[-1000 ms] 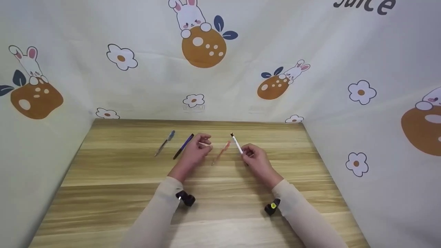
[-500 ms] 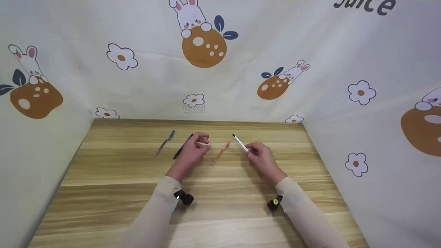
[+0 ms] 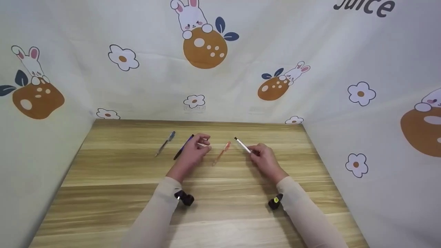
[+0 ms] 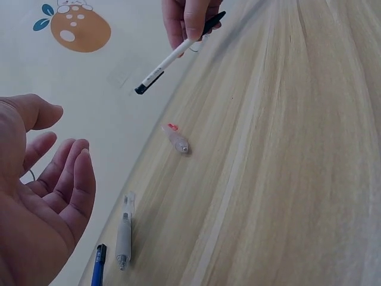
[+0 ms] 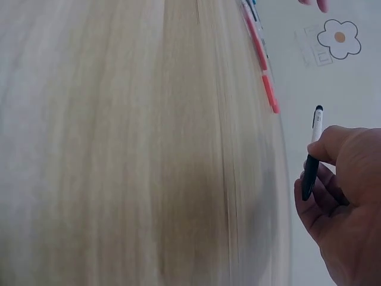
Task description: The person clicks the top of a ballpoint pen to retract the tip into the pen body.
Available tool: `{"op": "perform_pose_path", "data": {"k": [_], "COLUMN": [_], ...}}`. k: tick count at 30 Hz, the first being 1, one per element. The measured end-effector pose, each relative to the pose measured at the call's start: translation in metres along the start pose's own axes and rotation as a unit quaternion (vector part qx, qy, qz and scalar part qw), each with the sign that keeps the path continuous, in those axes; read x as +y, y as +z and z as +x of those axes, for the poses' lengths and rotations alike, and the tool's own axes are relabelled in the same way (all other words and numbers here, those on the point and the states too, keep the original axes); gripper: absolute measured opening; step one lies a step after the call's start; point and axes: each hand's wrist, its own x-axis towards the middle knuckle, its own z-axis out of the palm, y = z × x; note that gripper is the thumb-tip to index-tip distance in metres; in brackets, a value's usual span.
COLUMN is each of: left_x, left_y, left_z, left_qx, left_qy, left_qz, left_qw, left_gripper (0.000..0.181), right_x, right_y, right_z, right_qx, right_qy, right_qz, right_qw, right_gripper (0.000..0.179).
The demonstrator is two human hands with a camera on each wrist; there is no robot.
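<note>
My right hand (image 3: 265, 160) pinches a white pen (image 3: 243, 145) with black ends above the wooden table, its clip end pointing up and left. In the right wrist view the thumb and fingers grip its black lower part. My left hand (image 3: 193, 151) hovers over the pens with its fingers loosely curved and nothing between them. Partly under it in the head view lies a blue-and-black pen (image 3: 182, 150). A clear pen with a red cap (image 3: 223, 152) lies between the hands. In the left wrist view a clear pen (image 4: 123, 238) lies near the left hand, beside the blue pen.
Another clear pen with a blue cap (image 3: 166, 143) lies farther left on the wooden table (image 3: 220, 206). Pale cloth walls (image 3: 151, 86) printed with rabbits, oranges and flowers enclose the back and both sides of the table.
The right hand has shifted to the right with the white pen, whose raised end now leans more to the left. My left hand and the pens on the table have hardly moved.
</note>
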Motion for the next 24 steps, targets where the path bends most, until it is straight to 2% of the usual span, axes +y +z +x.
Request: {"op": "perform_pose_path", "data": {"k": [8,13,16,24], "left_x": [0.001,0.0,0.0,0.001], "left_y": [0.001,0.0,0.0,0.0], "left_z": [0.0,0.0,0.001,-0.001], "left_qx": [0.001,-0.001,-0.001,0.0], "left_qy": [-0.004,0.012,0.016,0.001], "left_qz": [-0.008,0.002,0.002,0.004], "left_qw": [1.0,0.9999,0.9999,1.0], "left_gripper": [0.036,0.037,0.038,0.038], "right_x": [0.007,0.011,0.013,0.018], "right_y": [0.002,0.002,0.002,0.002], "right_z": [0.002,0.003,0.003,0.004], "right_qx": [-0.012,-0.025,-0.029,-0.028], "right_qy": [-0.007,-0.002,0.0,-0.002], "right_qz": [-0.049,-0.076,-0.081,-0.082], "right_qw": [0.9987,0.9968,0.9963,0.9962], "right_gripper": [0.028,0.027,0.025,0.022]}}
